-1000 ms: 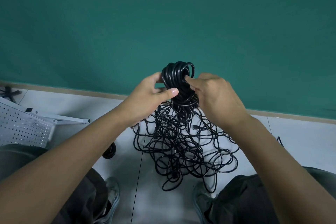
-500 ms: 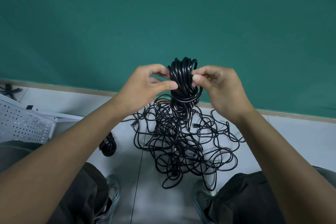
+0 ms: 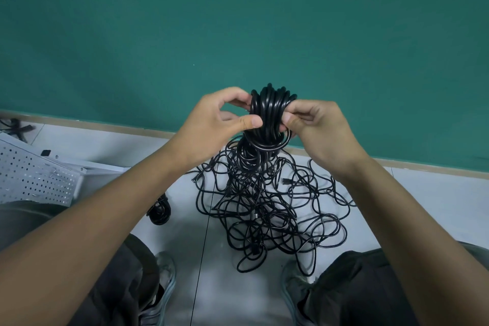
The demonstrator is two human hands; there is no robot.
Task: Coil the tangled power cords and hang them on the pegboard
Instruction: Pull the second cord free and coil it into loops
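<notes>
A tight coil of black power cord point(image 3: 270, 111) is held up in front of the green wall. My left hand point(image 3: 217, 124) pinches its left side between thumb and curled fingers. My right hand point(image 3: 317, 127) pinches its right side. From the coil, cord runs down into a large tangled pile of black cords point(image 3: 267, 209) on the white floor between my feet. A white pegboard point(image 3: 31, 180) lies tilted at the left edge.
A small finished black coil point(image 3: 160, 212) lies on the floor beside my left forearm. More black cable point(image 3: 16, 127) sits at the far left by the wall. My shoes point(image 3: 164, 283) and dark trouser legs frame the bottom of the view.
Both hands have lifted the coil higher against the wall, and the right hand has shifted from the coil's front to pinching its right side. The pile has spread slightly.
</notes>
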